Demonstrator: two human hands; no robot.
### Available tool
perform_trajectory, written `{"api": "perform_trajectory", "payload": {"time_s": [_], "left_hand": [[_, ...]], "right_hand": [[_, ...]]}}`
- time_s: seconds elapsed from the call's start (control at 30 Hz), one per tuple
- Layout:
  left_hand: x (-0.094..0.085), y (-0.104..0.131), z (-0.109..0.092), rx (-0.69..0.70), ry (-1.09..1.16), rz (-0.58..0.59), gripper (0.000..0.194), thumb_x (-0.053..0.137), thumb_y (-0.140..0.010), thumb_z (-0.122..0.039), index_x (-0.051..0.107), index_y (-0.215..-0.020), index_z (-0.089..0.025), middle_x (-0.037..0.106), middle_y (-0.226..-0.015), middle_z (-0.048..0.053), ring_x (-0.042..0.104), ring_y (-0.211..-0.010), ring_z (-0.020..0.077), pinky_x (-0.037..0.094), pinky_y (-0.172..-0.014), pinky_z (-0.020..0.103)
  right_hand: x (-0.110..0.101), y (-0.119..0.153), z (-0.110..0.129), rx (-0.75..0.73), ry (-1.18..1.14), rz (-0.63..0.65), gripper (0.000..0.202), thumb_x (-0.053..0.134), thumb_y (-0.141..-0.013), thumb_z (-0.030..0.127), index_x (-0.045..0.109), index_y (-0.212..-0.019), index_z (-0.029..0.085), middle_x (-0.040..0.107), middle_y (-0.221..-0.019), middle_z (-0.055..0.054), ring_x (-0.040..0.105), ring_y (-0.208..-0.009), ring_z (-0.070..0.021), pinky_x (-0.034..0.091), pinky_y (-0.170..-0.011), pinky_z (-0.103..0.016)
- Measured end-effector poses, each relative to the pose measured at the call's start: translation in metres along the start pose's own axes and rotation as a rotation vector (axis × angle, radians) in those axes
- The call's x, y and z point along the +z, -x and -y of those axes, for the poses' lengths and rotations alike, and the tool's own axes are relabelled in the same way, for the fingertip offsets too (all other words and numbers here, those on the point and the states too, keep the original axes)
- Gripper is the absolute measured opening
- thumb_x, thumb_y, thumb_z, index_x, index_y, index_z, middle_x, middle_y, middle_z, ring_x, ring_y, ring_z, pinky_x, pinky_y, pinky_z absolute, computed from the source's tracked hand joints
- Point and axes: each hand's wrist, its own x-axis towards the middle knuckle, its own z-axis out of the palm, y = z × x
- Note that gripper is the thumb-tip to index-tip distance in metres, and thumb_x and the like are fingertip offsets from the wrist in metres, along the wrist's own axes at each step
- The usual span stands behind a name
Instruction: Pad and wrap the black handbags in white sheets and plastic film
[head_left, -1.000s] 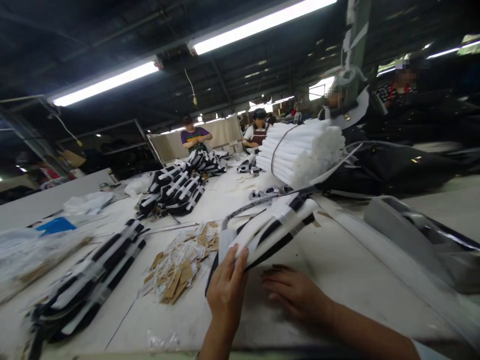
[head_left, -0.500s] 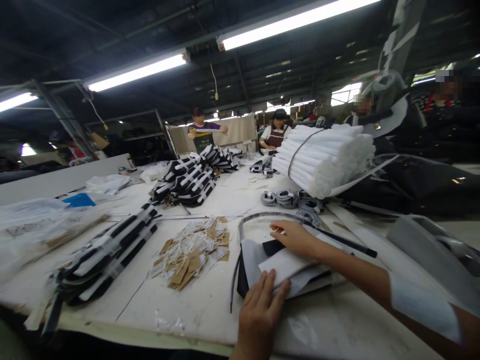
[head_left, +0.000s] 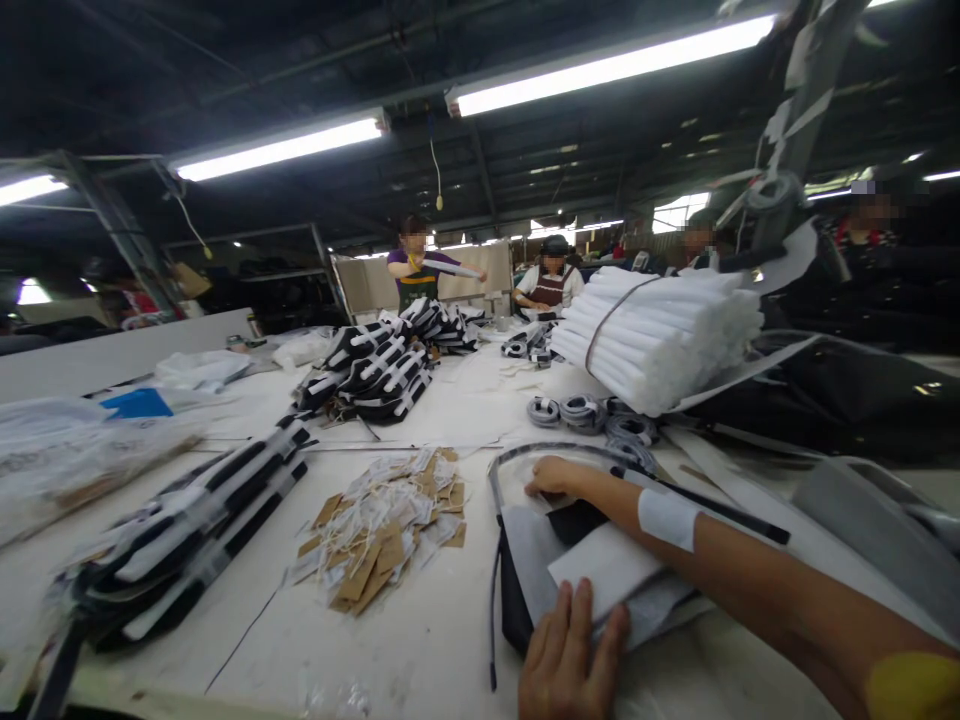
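Observation:
In front of me lies a black and white bag piece [head_left: 521, 600] with a grey-edged loop [head_left: 499, 462] along its far side. A folded white sheet [head_left: 607, 565] rests on it. My left hand [head_left: 570, 650] is open, its fingers flat on the near edge of that sheet. Across the piece reaches my right hand [head_left: 551, 478], fingers curled down inside the loop; what they hold, if anything, is hidden. A white patch [head_left: 667, 518] wraps the right forearm.
Left of the piece lies a heap of brown and white string tags [head_left: 390, 530]. Striped black-white bundles [head_left: 217, 510] lie farther left. Grey coils [head_left: 581, 412] and a tied stack of white rolls [head_left: 660, 330] stand beyond. Two people [head_left: 551, 280] work at the far end.
My right hand has moved farther over the piece, into the loop, and its fingers have curled. The left hand stays on the white sheet. The view has shifted slightly.

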Motion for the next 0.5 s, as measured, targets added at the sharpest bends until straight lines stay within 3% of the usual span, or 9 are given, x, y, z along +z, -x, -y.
{"api": "perform_trajectory", "payload": {"time_s": [0.2,0.37,0.5], "left_hand": [[-0.011,-0.005,0.005,0.074,-0.023,0.102,0.033,0.060,-0.096,-0.020,0.067,-0.126,-0.033,0.074,-0.118,0.004,0.074,-0.102,0.0241,0.064,-0.071,0.029],[-0.022,-0.012,0.008,0.127,-0.055,0.224,0.038,0.069,-0.091,-0.022,0.066,-0.127,-0.033,0.073,-0.123,0.004,0.072,-0.107,0.0243,0.064,-0.075,0.028],[-0.021,-0.010,0.007,0.127,-0.061,0.229,0.036,0.067,-0.093,-0.022,0.066,-0.128,-0.033,0.073,-0.123,0.004,0.071,-0.109,0.0234,0.063,-0.077,0.028]], "right_hand": [[0.001,0.013,-0.008,0.041,-0.331,0.066,0.018,0.064,-0.098,0.029,0.065,-0.102,0.012,0.068,-0.093,-0.003,0.067,-0.077,-0.0143,0.059,-0.069,-0.030],[-0.003,0.016,0.009,-0.093,-0.607,0.028,0.020,0.064,-0.098,0.031,0.066,-0.098,0.012,0.070,-0.090,-0.003,0.068,-0.076,-0.0140,0.059,-0.071,-0.030],[-0.010,0.025,0.020,-0.259,-0.730,-0.007,0.037,0.069,-0.091,0.048,0.071,-0.098,0.011,0.075,-0.091,-0.008,0.070,-0.081,-0.0164,0.057,-0.081,-0.032]]}}
